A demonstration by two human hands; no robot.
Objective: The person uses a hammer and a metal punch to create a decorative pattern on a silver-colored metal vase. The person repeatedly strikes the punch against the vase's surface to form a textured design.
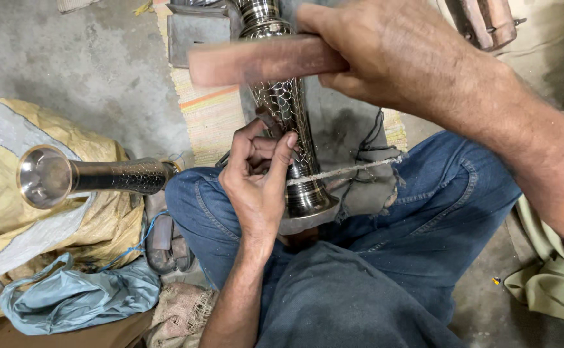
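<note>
- Fingers [275, 154] of the left hand [256, 187] pinch together around a small dark punch-like tool, its tip pressed against the side of a tall metal vase; fingers of the right hand [385, 58] are clamped around the handle of a wooden mallet [262, 59], held above that tool.
- Blue-jeaned legs [436, 193] of the seated person fill the lower middle of the view, crossed on a concrete floor [88, 58].
- Between the knees lies the metal vase [285, 109], its flared base toward the person's lap and its neck pointing away, resting on a grey cloth and tied down by a cord [346, 170].
- Scale-shaped hammered marks cover most of the vase body down to beside the left fingertips; the smooth flared foot below them carries no pattern, so the texturing looks largely done on the visible side.
- To the left, a second vase [95, 175] with similar patterning lies on its side across a yellow sack [50, 232], well apart from both hands.
- Beneath it sits a crumpled blue bag [76, 296].
</note>
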